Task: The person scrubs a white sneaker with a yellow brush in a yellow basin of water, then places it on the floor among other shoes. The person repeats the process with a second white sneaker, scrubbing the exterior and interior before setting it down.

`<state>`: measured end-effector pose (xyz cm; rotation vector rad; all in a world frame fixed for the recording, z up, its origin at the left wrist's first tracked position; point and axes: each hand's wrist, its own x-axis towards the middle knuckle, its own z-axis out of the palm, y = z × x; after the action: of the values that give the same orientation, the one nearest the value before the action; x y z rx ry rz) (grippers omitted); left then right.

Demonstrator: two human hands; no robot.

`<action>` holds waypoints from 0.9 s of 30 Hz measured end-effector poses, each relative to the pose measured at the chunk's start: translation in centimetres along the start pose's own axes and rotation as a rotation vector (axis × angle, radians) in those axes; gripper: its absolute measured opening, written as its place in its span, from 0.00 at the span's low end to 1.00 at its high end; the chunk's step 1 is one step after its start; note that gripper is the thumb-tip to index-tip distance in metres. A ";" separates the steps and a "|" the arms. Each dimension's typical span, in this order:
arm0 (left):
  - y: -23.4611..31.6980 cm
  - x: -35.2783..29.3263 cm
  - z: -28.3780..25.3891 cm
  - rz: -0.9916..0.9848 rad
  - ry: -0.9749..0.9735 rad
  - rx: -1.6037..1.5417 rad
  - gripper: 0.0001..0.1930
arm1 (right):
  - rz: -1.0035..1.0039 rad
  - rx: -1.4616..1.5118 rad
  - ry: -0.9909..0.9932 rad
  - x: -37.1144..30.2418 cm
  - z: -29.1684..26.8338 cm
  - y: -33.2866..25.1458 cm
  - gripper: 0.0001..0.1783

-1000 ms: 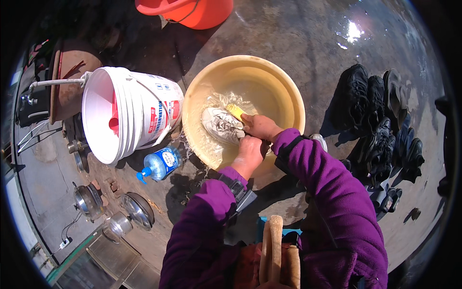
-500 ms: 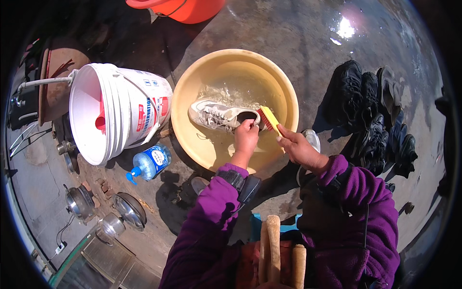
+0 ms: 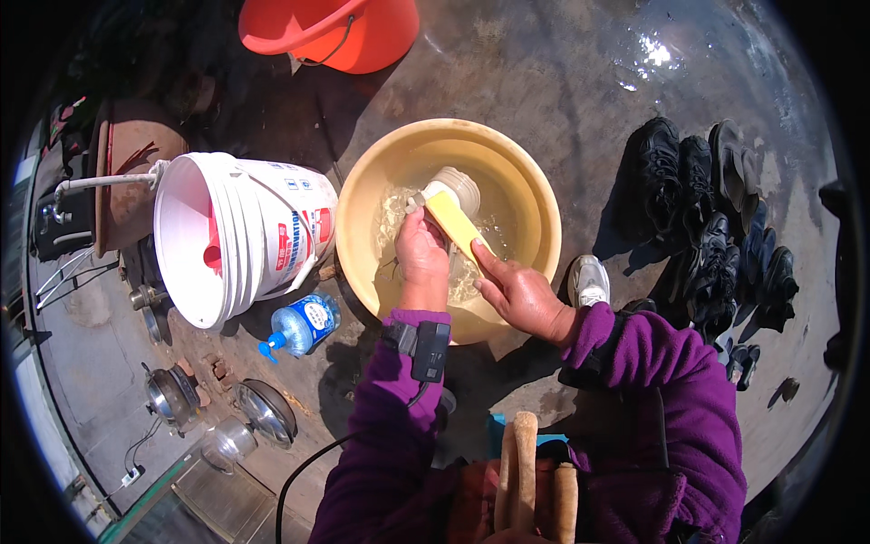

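Observation:
A yellow plastic basin [image 3: 549,215] with water in it stands in front of me. Inside it my left hand [image 3: 423,258] grips a pale shoe [image 3: 459,188], its light end pointing away from me; the brush and my hand hide much of the shoe. My right hand [image 3: 527,296] is closed around the near end of a yellow scrubbing brush [image 3: 456,225]. The brush lies slanted against the shoe with its back upward, so its bristles are out of sight.
To the left a white bucket [image 3: 243,231] lies tipped, beside a blue pump bottle [image 3: 306,324]. An orange bucket [image 3: 367,41] is at the far side. One light shoe [image 3: 590,279] sits right of the basin; several dark shoes [image 3: 698,195] stand further right. Metal pots [image 3: 263,412] are at lower left.
The shoe has been turned from lying lengthwise with its laces showing to its light end pointing away. My left hand shifted left, and the brush moved left from the shoe's heel onto it.

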<state>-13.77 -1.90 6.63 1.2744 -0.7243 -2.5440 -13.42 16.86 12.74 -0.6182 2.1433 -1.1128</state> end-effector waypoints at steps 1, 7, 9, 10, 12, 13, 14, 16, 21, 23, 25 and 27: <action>0.4 0.2 -0.3 0.020 -0.042 -0.014 0.11 | -0.032 -0.029 0.069 0.2 0.1 -0.1 0.32; 1.0 0.4 -1.3 0.116 0.066 -0.047 0.15 | 0.035 0.020 0.193 7.9 2.8 0.8 0.30; 2.6 0.6 -1.9 0.109 -0.014 -0.054 0.20 | -0.006 -0.016 0.185 8.2 4.1 1.2 0.31; 3.5 0.9 -2.1 0.096 -0.023 -0.051 0.21 | -0.003 -0.059 0.159 7.4 4.7 1.4 0.31; 5.1 1.5 -2.7 0.091 -0.028 -0.054 0.22 | 0.006 -0.107 0.098 5.3 5.7 2.1 0.32; 5.5 2.0 -2.8 0.123 -0.008 -0.094 0.24 | 0.012 -0.114 0.064 4.1 6.1 2.6 0.32; 6.1 2.1 -3.2 0.134 0.015 -0.087 0.24 | 0.004 -0.112 0.058 3.1 6.4 3.2 0.32; 7.7 2.4 -3.7 0.144 0.033 -0.079 0.25 | 0.177 -0.218 -0.150 2.0 6.6 4.6 0.33; 9.0 1.8 -4.4 0.081 0.055 0.014 0.27 | 0.277 -0.065 0.105 4.7 6.0 7.8 0.31; 9.2 1.6 -4.4 0.057 0.078 -0.003 0.26 | 0.345 -0.085 -0.010 5.6 5.9 8.1 0.30; 9.5 1.5 -4.3 0.041 0.069 -0.009 0.28 | 0.500 0.180 -0.211 6.0 5.7 7.3 0.31; 9.7 1.4 -4.2 0.069 0.053 0.025 0.32 | 0.252 0.402 0.052 6.3 5.8 5.4 0.32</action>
<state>-11.60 -12.19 8.50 1.2967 -0.7775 -2.4446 -14.17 12.45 3.68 -0.1330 1.8951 -1.3728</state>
